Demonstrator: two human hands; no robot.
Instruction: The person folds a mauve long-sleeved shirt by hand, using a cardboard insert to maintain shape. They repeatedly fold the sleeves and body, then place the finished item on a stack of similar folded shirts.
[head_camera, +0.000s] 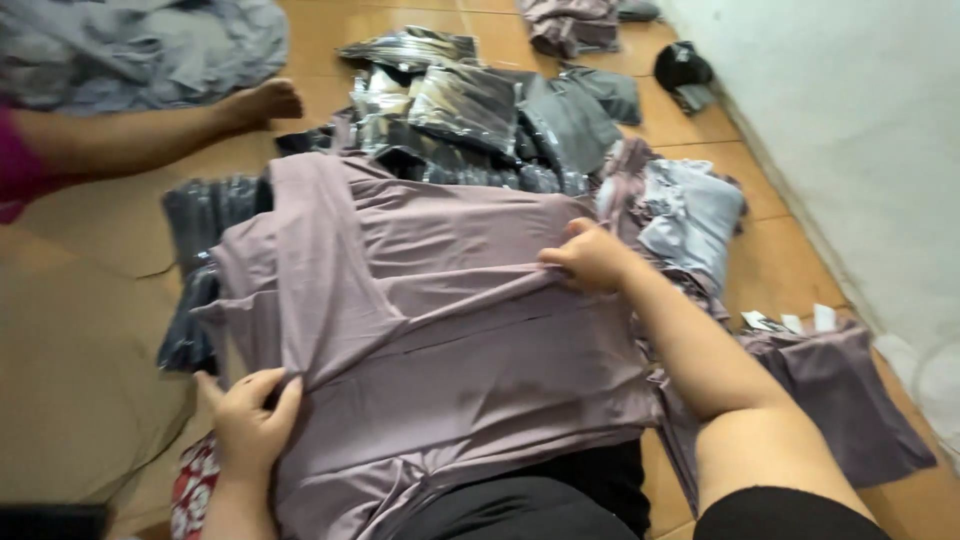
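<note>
Mauve garment (450, 300): spread over lap and floor. Left hand (248, 425): pinches its lower-left fold. Right hand (592, 257): grips its right edge. Bagged clothes (470, 110): piled just beyond.

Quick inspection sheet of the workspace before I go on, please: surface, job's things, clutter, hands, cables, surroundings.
Surface: tan tiled floor, partly covered.
Job's things: mauve garment spread flat, creased, one fold raised.
Clutter: dark plastic-wrapped packs behind it; pale blue-grey folded cloth at right; another mauve piece at lower right; grey fabric heap at top left.
Hands: left hand pinches the garment's near edge; right hand grips a fold at its far right.
Cables: nothing seen.
Surroundings: white wall at right; another person's foot on the floor at left.
</note>
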